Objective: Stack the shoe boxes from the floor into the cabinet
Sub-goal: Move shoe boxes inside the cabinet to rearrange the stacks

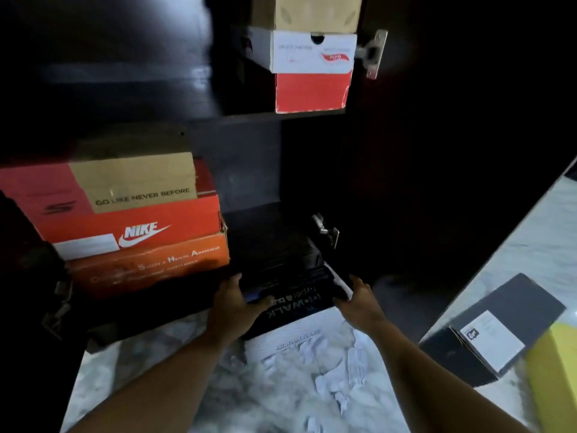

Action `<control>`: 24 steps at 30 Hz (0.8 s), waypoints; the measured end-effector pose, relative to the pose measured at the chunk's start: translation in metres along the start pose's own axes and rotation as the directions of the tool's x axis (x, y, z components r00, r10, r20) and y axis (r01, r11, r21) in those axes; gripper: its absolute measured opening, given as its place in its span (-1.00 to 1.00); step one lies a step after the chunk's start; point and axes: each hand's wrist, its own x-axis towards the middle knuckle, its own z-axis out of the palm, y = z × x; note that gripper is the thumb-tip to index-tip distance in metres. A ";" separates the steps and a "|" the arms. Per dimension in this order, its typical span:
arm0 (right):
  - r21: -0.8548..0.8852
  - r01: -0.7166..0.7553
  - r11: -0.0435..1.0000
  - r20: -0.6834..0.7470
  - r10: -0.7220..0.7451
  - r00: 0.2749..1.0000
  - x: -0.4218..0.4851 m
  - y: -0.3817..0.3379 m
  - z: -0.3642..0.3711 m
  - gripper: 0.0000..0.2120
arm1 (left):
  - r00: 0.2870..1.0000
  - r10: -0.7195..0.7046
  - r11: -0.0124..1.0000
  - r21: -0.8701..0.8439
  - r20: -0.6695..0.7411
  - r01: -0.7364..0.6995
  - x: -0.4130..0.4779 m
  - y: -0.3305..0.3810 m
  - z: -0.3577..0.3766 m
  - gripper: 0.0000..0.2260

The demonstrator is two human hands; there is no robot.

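Observation:
A black shoe box (293, 303) with white "WALK" lettering on its lid lies at the cabinet's bottom opening, partly over the white floor. My left hand (234, 303) grips its left end, thumb on the lid. My right hand (359, 300) holds its right end. Inside the dark cabinet (249, 170), on the lower left, stands a stack: an orange box (150, 267), a red Nike box (134, 229) and a brown box (134, 182). On the upper shelf, a brown box (318, 12) tops a white box (312, 53) and a red box (312, 90).
A black box with a white label (490, 332) and a yellow box (555, 370) lie on the white marble floor (281, 395) at the right. The open cabinet door (452, 135) stands at the right, with metal hinges (373, 53) on it.

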 end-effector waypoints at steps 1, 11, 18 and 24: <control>-0.006 -0.001 1.000 -0.003 0.001 1.000 0.003 0.011 0.006 -0.29 | 0.999 -0.027 0.999 -0.030 0.028 0.028 -0.004 -0.016 0.010 -0.12; 0.043 -0.005 0.999 -0.037 0.007 0.999 0.024 0.050 0.039 -0.25 | 0.970 -0.128 0.969 -0.183 0.206 0.167 -0.023 -0.085 0.050 -0.18; 0.168 0.088 0.982 -0.052 -0.080 0.995 0.012 0.029 0.013 -0.14 | 0.991 -0.082 0.948 -0.300 0.108 0.111 -0.029 -0.058 0.023 -0.04; 0.149 0.164 0.975 -0.117 -0.147 0.982 -0.035 -0.027 -0.029 0.10 | 1.000 0.014 0.944 -0.330 0.024 -0.006 -0.046 0.009 -0.046 0.00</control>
